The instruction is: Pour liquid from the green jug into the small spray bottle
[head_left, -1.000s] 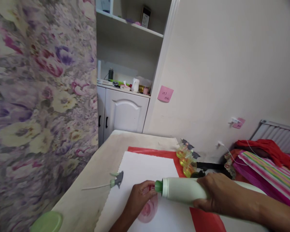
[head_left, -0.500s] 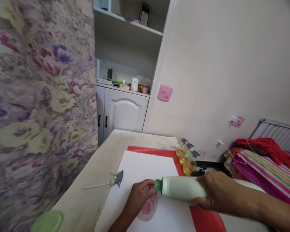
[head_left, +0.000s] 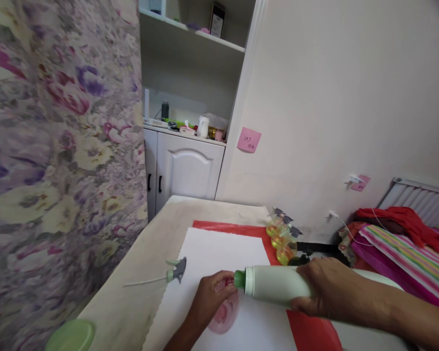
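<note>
My right hand (head_left: 325, 287) is wrapped round a large pale green bottle (head_left: 274, 285), tipped nearly level with its darker green mouth (head_left: 240, 279) pointing left. That mouth meets the neck of a clear pinkish spray bottle (head_left: 224, 314), which my left hand (head_left: 214, 295) grips by the neck over the white sheet (head_left: 223, 248). Whether liquid flows between them cannot be made out. To the left of my left hand lies a grey and green spray nozzle (head_left: 176, 270) with a long thin tube. A round light green cap (head_left: 71, 335) rests at the lower left.
Several spray bottles with yellow liquid (head_left: 286, 251) stand at the table's right edge, on red paper (head_left: 229, 226). A floral curtain (head_left: 66, 170) hangs at left. Behind the table (head_left: 146, 253) are a white cabinet (head_left: 190, 165) and a wall; a bed with striped cloth (head_left: 398, 248) is at right.
Both hands and both bottles hold almost the same position. Only the camera view has shifted very slightly.
</note>
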